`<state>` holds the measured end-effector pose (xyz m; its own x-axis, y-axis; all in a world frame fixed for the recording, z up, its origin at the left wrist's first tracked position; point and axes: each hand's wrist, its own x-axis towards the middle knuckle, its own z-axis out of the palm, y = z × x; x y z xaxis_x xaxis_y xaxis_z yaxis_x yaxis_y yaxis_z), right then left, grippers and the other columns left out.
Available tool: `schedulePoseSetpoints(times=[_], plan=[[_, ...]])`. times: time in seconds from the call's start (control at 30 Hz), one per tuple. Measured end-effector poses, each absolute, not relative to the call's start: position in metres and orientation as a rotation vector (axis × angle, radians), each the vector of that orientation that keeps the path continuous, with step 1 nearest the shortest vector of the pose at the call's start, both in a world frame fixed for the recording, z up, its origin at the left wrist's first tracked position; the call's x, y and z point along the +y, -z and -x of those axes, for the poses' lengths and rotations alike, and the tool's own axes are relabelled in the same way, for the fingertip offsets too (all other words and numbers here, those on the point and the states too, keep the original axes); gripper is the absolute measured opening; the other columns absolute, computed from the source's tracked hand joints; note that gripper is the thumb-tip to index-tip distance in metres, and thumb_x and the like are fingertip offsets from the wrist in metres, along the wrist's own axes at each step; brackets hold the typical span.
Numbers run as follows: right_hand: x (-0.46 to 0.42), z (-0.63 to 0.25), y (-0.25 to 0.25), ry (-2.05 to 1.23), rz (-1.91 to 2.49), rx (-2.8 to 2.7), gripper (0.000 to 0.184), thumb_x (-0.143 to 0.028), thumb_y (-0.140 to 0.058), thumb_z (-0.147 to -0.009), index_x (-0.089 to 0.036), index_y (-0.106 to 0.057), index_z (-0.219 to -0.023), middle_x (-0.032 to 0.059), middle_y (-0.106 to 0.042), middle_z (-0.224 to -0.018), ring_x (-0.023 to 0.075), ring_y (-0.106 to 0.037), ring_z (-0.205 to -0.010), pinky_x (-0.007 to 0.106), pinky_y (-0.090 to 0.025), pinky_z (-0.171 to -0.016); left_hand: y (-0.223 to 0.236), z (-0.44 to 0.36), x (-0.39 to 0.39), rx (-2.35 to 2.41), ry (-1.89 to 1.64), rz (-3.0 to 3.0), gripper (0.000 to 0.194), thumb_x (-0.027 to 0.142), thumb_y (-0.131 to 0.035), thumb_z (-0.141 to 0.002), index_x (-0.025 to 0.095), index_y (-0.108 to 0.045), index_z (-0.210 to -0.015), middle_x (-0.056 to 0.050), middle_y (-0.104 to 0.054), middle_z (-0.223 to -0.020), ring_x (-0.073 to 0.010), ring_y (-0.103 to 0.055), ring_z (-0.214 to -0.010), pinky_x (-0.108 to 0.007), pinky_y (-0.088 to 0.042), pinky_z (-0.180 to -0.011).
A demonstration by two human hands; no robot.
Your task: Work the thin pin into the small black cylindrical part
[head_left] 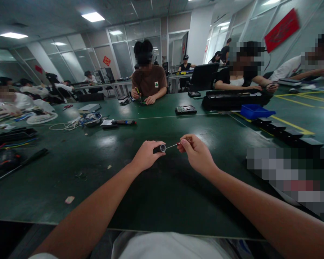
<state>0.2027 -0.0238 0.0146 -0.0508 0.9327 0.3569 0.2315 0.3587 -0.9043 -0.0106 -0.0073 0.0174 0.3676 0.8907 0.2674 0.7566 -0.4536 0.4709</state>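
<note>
My left hand (147, 155) is closed around a short black cylinder (159, 148) that looks like a small flashlight, its bright-rimmed round end facing me and the right. In my right hand (196, 151), the fingers pinch the reddish handle of a thin screwdriver (172, 146). Its metal shaft points left and reaches the cylinder's round end; whether the tip touches or sits inside I cannot tell. Both hands are above the green table (156, 201), near its middle.
Across the table a person (149, 81) handles small parts. Ahead lies a hard drive (186, 109). To the right are a blue bin (255, 112) and a long black housing (232, 100). A dark pen-like tool (124, 122) and tangled cables (90, 118) lie to the left.
</note>
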Motion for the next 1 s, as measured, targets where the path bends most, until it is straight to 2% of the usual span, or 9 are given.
schedulePoseSetpoints(times=[0.8,1.0], plan=[[-0.0238,-0.2042,-0.0150,-0.809,1.065,-1.515,0.020,-0.039,-0.051,-0.096,-0.021,-0.058,-0.099,0.0045,-0.069,-0.087,0.0188,-0.069,-0.080,0.038,-0.056,-0.077,-0.0162,0.0098,-0.0084,1.488,-0.736,-2.283,0.032,0.032,-0.073,-0.085,0.029,-0.070,-0.117,-0.003,-0.071,-0.112,-0.0241,-0.062,-0.102,-0.040,-0.044,-0.097],[-0.0250,-0.2048,-0.0171,-0.778,1.092,-1.533,0.021,-0.040,-0.051,-0.096,-0.021,-0.059,-0.099,0.0055,-0.070,-0.088,0.0195,-0.069,-0.081,0.037,-0.056,-0.077,-0.0148,0.0112,-0.0079,1.477,-0.764,-2.258,0.034,0.034,-0.072,-0.085,0.029,-0.069,-0.118,-0.003,-0.071,-0.116,-0.0251,-0.062,-0.106,-0.044,-0.041,-0.105]])
